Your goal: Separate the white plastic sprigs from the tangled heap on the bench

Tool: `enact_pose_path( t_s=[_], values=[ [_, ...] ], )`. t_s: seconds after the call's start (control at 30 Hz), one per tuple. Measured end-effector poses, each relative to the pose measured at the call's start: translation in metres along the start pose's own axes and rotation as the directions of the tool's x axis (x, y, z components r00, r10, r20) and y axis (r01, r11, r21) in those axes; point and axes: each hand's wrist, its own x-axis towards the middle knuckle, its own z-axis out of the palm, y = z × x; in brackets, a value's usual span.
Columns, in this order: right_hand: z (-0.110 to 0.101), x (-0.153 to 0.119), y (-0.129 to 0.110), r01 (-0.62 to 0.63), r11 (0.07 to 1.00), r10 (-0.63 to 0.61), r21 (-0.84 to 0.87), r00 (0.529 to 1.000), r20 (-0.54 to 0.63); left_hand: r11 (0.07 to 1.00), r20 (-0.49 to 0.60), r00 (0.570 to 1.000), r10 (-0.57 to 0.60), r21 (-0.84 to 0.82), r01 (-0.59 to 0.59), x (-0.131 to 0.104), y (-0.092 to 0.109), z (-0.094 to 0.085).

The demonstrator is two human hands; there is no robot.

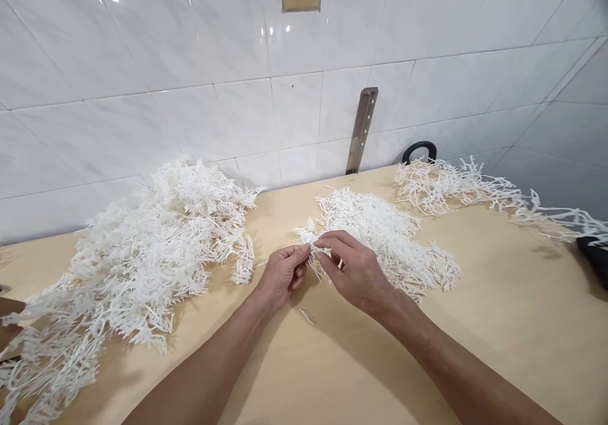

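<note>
My left hand is closed, its thumb and fingers pinching a small white branched piece near the middle of the table. Close beside it on the right, the thumb and index finger of my right hand come together at the same piece. Thin white stems hang below the fingertips. Just behind and right of my hands lies a flat pile of thin white pieces. A few short thin sticks rest on the table below my left hand. The exact contact at the fingertips is too small to make out.
A tall heap of white branched pieces covers the left of the table. White branching strands lie at the back right, near a black ring-shaped handle. A metal strip stands against the tiled wall. A black object sits at the right edge.
</note>
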Motion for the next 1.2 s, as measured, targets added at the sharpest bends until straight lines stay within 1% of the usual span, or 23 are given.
enact_pose_path(
  t_s=[0.1,0.2,0.27,0.47,0.57,0.7,0.77,0.83,0.9,0.97,1.0,1.03,1.07,1.1,1.13,1.2],
  values=[
    [0.008,-0.005,0.004,0.004,1.0,-0.004,-0.011,1.0,-0.001,0.999,-0.02,1.0,0.007,0.041,-0.007,-0.003,0.0,0.003],
    [0.01,-0.006,0.006,0.013,0.998,-0.014,-0.053,1.0,-0.012,0.998,-0.054,0.998,0.017,0.065,-0.013,-0.005,-0.001,0.006],
    [0.011,-0.006,0.004,-0.003,0.996,0.003,-0.092,1.0,-0.005,0.994,-0.081,0.996,0.033,0.104,-0.025,-0.006,-0.002,0.008],
    [0.013,-0.009,-0.001,-0.083,0.977,0.089,-0.198,0.996,0.019,0.946,-0.145,0.976,0.162,0.305,-0.112,-0.008,-0.009,0.013],
    [0.014,-0.008,-0.001,-0.125,0.966,0.137,-0.225,0.99,0.04,0.904,-0.167,0.951,0.26,0.389,-0.178,-0.008,-0.013,0.013],
    [0.019,-0.008,-0.002,-0.179,0.951,0.212,-0.254,0.971,0.111,0.802,-0.184,0.887,0.423,0.532,-0.272,-0.005,-0.017,0.013],
    [0.025,-0.01,-0.006,-0.202,0.934,0.249,-0.294,0.959,0.135,0.763,-0.184,0.869,0.459,0.583,-0.279,-0.003,-0.018,0.012],
    [0.032,-0.012,-0.012,-0.178,0.93,0.238,-0.32,0.958,0.158,0.756,-0.202,0.861,0.468,0.595,-0.272,-0.001,-0.016,0.009],
    [0.035,-0.014,-0.019,-0.114,0.95,0.173,-0.289,0.967,0.186,0.788,-0.238,0.861,0.45,0.559,-0.258,0.002,-0.012,0.005],
    [0.033,-0.013,-0.022,-0.081,0.973,0.118,-0.215,0.979,0.164,0.85,-0.206,0.91,0.361,0.475,-0.23,0.003,-0.006,0.0],
    [0.029,-0.011,-0.021,-0.095,0.979,0.119,-0.179,0.985,0.128,0.886,-0.198,0.932,0.304,0.418,-0.201,0.003,-0.003,-0.002],
    [0.024,-0.009,-0.018,-0.129,0.98,0.141,-0.149,0.987,0.076,0.917,-0.186,0.951,0.247,0.36,-0.168,0.002,0.0,-0.003],
    [0.016,-0.006,-0.013,-0.183,0.975,0.187,-0.123,0.982,0.024,0.942,-0.172,0.966,0.193,0.309,-0.133,0.001,0.002,-0.004],
    [0.007,-0.003,-0.007,-0.243,0.965,0.244,-0.103,0.97,-0.001,0.957,-0.157,0.976,0.151,0.269,-0.104,0.0,0.004,-0.005],
    [-0.002,0.0,0.001,-0.295,0.95,0.294,-0.104,0.956,-0.024,0.967,-0.139,0.983,0.12,0.24,-0.084,-0.001,0.005,-0.005],
    [-0.022,0.006,0.018,-0.386,0.905,0.376,-0.177,0.922,-0.091,0.975,-0.102,0.99,0.093,0.212,-0.07,-0.002,0.007,-0.004]
  ],
)
